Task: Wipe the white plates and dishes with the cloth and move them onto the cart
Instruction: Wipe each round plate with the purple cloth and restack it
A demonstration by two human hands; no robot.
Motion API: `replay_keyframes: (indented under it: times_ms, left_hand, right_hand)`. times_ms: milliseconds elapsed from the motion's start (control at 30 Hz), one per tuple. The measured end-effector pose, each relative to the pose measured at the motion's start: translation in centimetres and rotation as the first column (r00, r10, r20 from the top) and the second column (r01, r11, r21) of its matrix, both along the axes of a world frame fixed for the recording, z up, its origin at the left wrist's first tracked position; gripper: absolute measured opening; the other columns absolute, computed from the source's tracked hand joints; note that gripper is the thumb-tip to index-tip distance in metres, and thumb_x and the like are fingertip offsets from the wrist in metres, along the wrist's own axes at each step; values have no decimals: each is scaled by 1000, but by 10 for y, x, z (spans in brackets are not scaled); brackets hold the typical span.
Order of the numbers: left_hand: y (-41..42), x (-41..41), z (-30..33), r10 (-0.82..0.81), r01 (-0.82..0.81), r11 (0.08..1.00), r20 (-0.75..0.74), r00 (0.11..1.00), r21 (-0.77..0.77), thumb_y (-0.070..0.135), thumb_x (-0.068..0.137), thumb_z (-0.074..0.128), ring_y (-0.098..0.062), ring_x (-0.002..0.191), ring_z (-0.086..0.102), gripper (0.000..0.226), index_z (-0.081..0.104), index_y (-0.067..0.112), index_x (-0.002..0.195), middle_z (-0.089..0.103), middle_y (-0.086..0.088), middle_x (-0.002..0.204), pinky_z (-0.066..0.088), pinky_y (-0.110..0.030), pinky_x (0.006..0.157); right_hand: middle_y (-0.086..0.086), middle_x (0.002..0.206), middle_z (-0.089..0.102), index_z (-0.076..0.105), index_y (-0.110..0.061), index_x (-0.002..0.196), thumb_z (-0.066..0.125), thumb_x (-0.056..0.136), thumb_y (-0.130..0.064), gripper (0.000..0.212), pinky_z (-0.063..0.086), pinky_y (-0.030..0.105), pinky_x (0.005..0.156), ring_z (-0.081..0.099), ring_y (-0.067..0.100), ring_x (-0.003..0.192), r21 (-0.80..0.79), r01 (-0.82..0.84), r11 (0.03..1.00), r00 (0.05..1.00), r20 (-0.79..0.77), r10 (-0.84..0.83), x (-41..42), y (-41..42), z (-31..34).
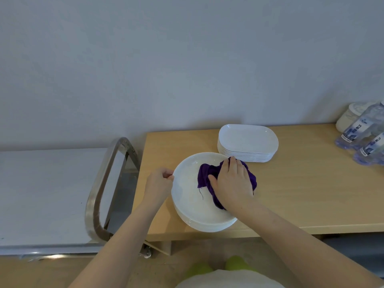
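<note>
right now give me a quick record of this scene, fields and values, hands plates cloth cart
left hand: pinches left rim of top round plate
right hand: presses purple cloth on that plate
round plates: stacked at table front edge
oblong dishes: stacked behind, apart from hands
cart: left of table, no dishes on the visible part
bottles: far right
</note>
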State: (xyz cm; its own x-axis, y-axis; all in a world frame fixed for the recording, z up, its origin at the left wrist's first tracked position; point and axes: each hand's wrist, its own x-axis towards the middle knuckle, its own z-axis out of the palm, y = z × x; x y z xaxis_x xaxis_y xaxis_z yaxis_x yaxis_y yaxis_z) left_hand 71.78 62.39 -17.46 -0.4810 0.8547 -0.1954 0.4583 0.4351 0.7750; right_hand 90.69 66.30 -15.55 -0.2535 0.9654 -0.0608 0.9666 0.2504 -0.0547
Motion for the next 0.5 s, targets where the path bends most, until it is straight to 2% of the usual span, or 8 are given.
replay_keyframes:
  times_ms: [67,133,333,500]
  left_hand:
    - [0,0,1,1,-1,1000,22,1000,9,11,89,55,-15,81,61,16,65,22,84,64,6,82,55,-31,70]
    - [-1,0,2,9,-10,1000,63,998,14,10,89,56,-15,82,61,16,68,20,85,66,5,82,56,-37,77]
    - [-3,-4,4,-1,-2,1000,145,989,27,8,88,55,-17,90,63,19,72,17,91,69,3,88,54,-44,85]
    - [-2,-5,5,-2,1,1000,137,991,12,9,91,55,-20,96,62,18,70,12,99,68,-2,95,53,-45,89]
  right_hand:
    - [20,157,8,9,2,149,27,98,-53,77,9,41,118,7,32,145,-51,-23,998,1000,-6,23,-9,-3,-7]
    - [18,158,-1,2,2,149,25,98,-52,78,6,40,119,-1,30,146,-73,-69,995,997,-46,66,-17,-3,-11]
    - [12,159,-5,2,-1,150,34,98,-42,73,9,32,119,-2,22,147,-137,-201,970,950,-269,159,-46,2,-16]
    - [11,160,0,7,-2,151,37,98,-40,72,5,30,119,1,19,147,-150,-342,928,902,-330,279,-44,1,-19]
